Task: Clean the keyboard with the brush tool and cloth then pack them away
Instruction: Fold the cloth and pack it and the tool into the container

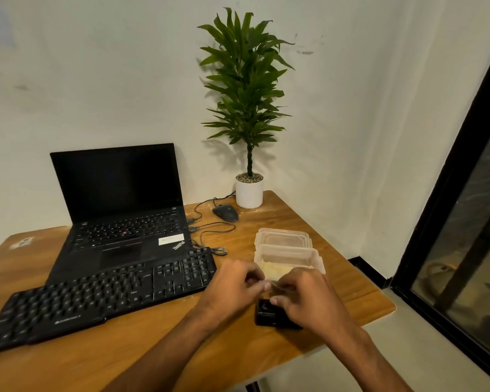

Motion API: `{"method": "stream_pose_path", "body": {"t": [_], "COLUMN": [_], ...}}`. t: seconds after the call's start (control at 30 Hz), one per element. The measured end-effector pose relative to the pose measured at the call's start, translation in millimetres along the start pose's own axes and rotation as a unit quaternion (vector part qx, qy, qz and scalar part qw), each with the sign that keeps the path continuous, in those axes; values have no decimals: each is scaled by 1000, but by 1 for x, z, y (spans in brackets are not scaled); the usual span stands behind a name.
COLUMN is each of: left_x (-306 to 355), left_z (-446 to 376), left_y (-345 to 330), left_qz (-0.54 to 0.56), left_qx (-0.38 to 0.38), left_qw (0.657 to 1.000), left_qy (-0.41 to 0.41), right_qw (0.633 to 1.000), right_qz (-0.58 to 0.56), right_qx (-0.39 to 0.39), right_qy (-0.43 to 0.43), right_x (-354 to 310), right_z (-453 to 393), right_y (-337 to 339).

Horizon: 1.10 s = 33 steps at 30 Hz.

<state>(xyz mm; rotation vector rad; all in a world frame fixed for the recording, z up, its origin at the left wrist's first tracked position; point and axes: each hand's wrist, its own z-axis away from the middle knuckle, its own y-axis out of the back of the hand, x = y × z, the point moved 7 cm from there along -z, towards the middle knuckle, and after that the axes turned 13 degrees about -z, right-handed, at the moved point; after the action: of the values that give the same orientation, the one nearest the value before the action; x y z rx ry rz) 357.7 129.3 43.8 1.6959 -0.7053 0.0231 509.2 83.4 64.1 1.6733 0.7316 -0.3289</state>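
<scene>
The keyboard (102,295) is black and full-sized with a number pad, lying slantwise across the wooden table (159,355), its far edge resting over the front of the open laptop (119,210). Its left end runs off the frame.

To its right a clear tub (289,261) stands on the table with a pale yellow cloth (275,271) in it; its lid (283,239) lies just behind, touching it. In front of the tub sits a small black case (266,316), half hidden under the right hand (306,298).

Both hands meet above the case. The left hand (232,284) has its fingers curled with thumb and forefinger pinched together; the right is curled likewise. Between them shows a thin, blurred thing, too smeared by motion to name, and whether either hand truly holds it I cannot tell.

Farther back are a mouse (225,213), its cable (210,236) looping toward the laptop, and a potted plant (248,108) by the wall.
</scene>
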Motion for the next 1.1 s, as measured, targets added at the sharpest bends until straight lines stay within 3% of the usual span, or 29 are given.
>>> {"method": "stream_pose_path", "body": {"t": [0.23,0.33,0.57,0.9,1.1], "left_x": [-3,-3,-1,18,21], "left_z": [29,32,29,-32,-68], "left_y": [-25,-34,-30,12,0], "left_qz": [-19,-25,-10,-17,-52], "left_qx": [-110,-124,-86,17,-4], "left_qw": [993,992,996,998,998], "left_qy": [-26,-27,-30,-56,-34], "right_qw": [994,989,992,999,998], "right_qz": [58,81,62,46,50], "right_qx": [-90,-118,-97,-8,4], "right_qy": [-18,-32,-43,-18,-36], "right_x": [3,8,14,5,30], "right_z": [15,16,14,-27,-57], "right_y": [-19,-25,-22,42,35]}}
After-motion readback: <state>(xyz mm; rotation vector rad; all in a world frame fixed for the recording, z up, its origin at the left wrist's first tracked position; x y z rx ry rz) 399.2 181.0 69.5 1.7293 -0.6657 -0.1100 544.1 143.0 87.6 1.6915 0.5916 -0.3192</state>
